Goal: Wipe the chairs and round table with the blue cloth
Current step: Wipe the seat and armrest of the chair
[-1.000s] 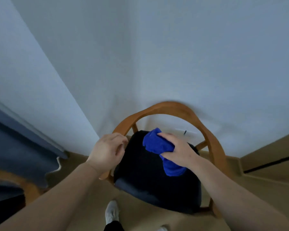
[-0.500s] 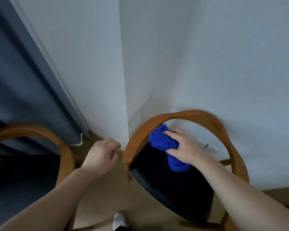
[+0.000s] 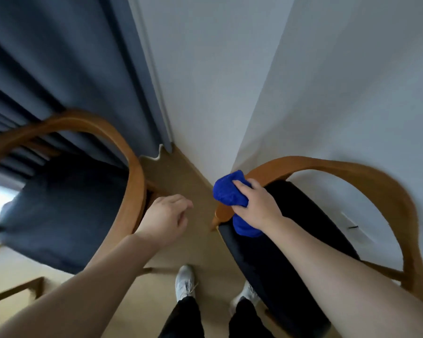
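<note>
Right hand (image 3: 259, 206) clenched around blue cloth (image 3: 227, 192), pressed on right chair's armrest end (image 3: 224, 212); left hand (image 3: 165, 219) loosely curled, grasping nothing, beside left chair (image 3: 132, 176).

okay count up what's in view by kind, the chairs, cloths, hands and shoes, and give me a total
Chairs: 2, the left chair and the right chair
Cloths: 1, the blue cloth
Hands: 2, the left hand and the right hand
Shoes: 2, the left shoe and the right shoe
Total: 7
</note>
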Demonstrator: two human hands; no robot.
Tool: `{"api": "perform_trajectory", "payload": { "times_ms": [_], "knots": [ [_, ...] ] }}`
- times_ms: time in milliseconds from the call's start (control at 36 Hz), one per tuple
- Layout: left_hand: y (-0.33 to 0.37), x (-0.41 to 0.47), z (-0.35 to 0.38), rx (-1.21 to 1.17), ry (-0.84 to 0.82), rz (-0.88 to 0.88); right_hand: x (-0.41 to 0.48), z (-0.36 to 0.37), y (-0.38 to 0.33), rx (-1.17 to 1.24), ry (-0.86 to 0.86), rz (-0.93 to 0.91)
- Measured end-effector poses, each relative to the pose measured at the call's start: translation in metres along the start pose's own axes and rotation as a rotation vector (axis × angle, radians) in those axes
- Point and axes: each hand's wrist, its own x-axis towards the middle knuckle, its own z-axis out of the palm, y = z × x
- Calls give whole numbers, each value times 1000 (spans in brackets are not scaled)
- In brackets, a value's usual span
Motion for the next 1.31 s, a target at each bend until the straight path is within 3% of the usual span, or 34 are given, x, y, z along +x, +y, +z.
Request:
{"api": "perform_trajectory", "payload": {
  "times_ms": [250, 333, 417, 639, 1306],
  "knots": [
    [-4, -4, 46, -4, 2, -172, 54, 63, 11, -278, -215, -150],
    [-5, -3, 59, -32, 25, -196, 53, 74, 20, -414, -214, -189],
    [-6, -2, 68, -43, 27, -193, 52, 78, 24, -585, -179, -308],
    [-17, 5, 78, -29, -26, -198, 69, 66, 45, -797, -377, -781],
    [0, 73, 113, 18, -159, -152, 114, 40, 102, -575, -213, -675]
  ]
}}
